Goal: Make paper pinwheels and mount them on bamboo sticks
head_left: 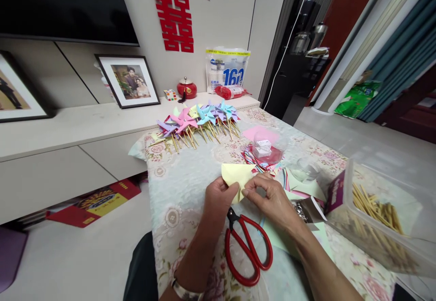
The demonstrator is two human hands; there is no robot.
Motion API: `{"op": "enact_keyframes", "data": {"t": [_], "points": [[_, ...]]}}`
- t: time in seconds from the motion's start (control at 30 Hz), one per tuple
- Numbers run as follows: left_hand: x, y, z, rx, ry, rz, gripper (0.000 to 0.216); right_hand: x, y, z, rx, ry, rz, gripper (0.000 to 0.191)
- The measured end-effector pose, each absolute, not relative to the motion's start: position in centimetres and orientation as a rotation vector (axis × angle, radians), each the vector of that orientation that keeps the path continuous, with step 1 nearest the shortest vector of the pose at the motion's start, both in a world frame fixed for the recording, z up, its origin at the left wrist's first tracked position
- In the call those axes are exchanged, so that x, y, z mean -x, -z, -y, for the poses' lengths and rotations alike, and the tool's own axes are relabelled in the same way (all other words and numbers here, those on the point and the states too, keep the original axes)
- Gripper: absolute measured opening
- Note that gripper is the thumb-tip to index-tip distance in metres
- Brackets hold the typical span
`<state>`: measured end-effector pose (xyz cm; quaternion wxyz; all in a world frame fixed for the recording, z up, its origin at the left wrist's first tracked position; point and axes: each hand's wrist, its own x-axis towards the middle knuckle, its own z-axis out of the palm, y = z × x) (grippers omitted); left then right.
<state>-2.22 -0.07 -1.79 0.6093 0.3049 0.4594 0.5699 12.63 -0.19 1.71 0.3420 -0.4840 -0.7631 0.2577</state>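
Observation:
A piece of pale yellow paper (pixel 235 173), bent into a curve, is held up over the table between both hands. My left hand (pixel 218 199) grips its lower left part with thumb and fingers. From the right, my right hand (pixel 269 196) pinches its lower edge between thumb and forefinger. Scissors with red handles (pixel 248 251) lie on the cloth just below the hands; their blades are mostly hidden under the left hand. Finished paper pinwheels (pixel 197 119) on sticks lie in a cluster at the far side of the table.
A clear plastic bin (pixel 368 233) of wooden sticks (pixel 374 208) stands at the right. Paper scraps (pixel 254 158), a small clear tub (pixel 306 169) and pink paper (pixel 257 133) lie beyond the right hand. The flowered tablecloth (pixel 180 178) meets a white cabinet (pixel 68 126) at the back.

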Motion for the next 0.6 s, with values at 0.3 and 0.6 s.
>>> {"op": "enact_keyframes", "data": {"t": [0.3,0.6], "points": [[2.1,2.1,-0.1,-0.688,-1.278,-1.066,0.033,-12.5,-1.7,0.3,1.346,-0.74,1.964,0.021],[2.2,1.8,0.2,-0.687,-1.285,-1.042,0.034,-12.5,-0.6,0.0,1.416,-0.676,1.919,0.019]]}}
